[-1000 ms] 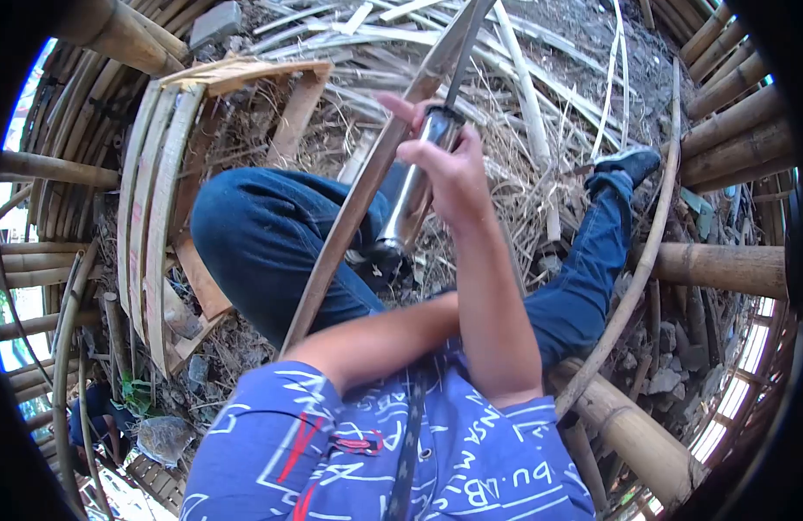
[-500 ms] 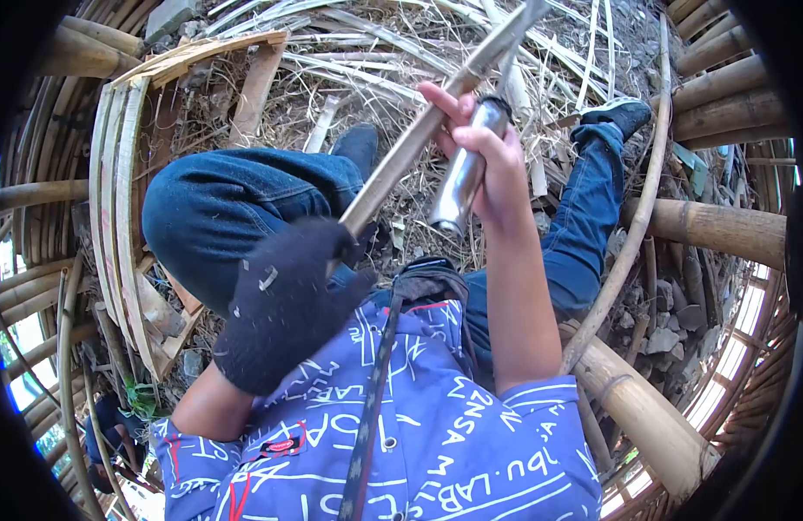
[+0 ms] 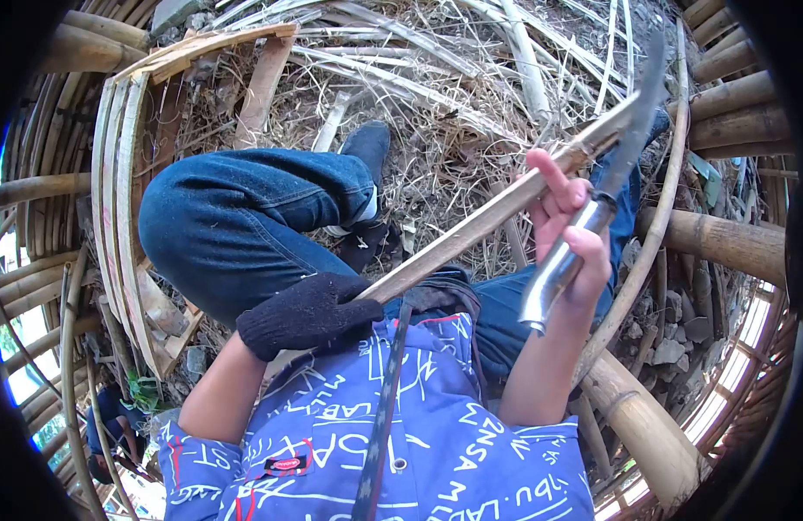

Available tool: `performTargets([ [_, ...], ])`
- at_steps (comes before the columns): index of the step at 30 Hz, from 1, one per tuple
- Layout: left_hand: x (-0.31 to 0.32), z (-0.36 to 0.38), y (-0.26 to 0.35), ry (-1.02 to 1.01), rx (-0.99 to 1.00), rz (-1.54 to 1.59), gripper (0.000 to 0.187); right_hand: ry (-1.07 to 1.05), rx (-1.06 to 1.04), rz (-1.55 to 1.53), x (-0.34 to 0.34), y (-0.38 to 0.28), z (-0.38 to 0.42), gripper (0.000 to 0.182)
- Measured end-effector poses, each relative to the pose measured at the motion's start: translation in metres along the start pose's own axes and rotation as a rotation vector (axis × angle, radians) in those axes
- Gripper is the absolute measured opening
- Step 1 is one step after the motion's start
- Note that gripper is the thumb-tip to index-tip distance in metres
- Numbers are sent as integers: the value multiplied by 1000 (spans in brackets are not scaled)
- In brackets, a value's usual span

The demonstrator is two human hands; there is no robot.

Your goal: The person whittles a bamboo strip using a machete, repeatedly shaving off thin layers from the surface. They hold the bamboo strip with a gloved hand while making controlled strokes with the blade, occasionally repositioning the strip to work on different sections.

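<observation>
My left hand (image 3: 310, 314), in a black knitted glove, is closed round the lower end of a split bamboo strip (image 3: 471, 227) near my waist. The strip slants up to the right. My bare right hand (image 3: 571, 230) grips the shiny metal handle of a knife (image 3: 634, 143); its index finger sticks up beside the strip. The long dark blade points up and lies against or just over the strip's upper end; whether they touch is hard to tell.
A wooden slatted frame (image 3: 115, 200) stands at the left. Bamboo strips (image 3: 393, 82) and shavings cover the ground ahead. Thick bamboo poles (image 3: 723, 234) and a thin curved pole (image 3: 662, 200) run along the right. Another person (image 3: 115, 425) is partly visible at the lower left.
The right hand and knife have moved right and lower, the blade swinging further right. The gloved hand has come down a little, and the strip now slants less steeply.
</observation>
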State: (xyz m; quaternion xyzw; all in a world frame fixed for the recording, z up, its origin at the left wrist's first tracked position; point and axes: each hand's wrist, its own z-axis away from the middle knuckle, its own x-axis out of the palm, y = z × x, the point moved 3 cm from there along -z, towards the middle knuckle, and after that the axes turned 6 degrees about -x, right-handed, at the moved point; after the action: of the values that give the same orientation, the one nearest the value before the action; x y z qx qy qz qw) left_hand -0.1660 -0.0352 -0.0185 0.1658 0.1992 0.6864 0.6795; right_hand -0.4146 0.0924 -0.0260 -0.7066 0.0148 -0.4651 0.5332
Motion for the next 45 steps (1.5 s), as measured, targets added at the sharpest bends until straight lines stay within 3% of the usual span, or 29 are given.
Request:
performTargets([
  [3,11,-7,-5,-35,25,26,35,57,5,145,-6,-6,12,35],
  [5,20,-12,-6,75,182,82,36,113,69,312,-20,-10,26,34],
  [13,40,-25,-1,81,138,-181,31,322,196,766,-39,-23,77,38],
  [15,42,-24,1,61,122,-210,31,268,264,1059,-38,-28,83,33],
  [18,42,-29,-1,112,33,-231,29,174,172,1328,-40,-31,93,27],
  [20,36,-27,-3,290,101,-111,26,176,190,1408,-42,-32,99,28],
  [22,35,-27,-10,327,97,-98,24,154,199,1507,-45,-28,105,27],
  [29,37,-32,-16,403,185,-181,30,191,223,1450,-57,-13,123,29],
  [31,37,-31,-16,409,186,-208,29,291,341,1305,-61,-11,131,35],
  [40,43,-26,-7,450,286,-206,22,468,315,1240,-61,-24,128,32],
  [42,42,-23,-6,539,271,-240,22,310,246,1388,-59,-23,133,34],
  [44,42,-25,-4,501,236,-242,23,210,195,1445,-47,-21,133,34],
  [45,42,-26,-5,496,228,-251,23,279,283,1317,-53,-21,134,33],
])
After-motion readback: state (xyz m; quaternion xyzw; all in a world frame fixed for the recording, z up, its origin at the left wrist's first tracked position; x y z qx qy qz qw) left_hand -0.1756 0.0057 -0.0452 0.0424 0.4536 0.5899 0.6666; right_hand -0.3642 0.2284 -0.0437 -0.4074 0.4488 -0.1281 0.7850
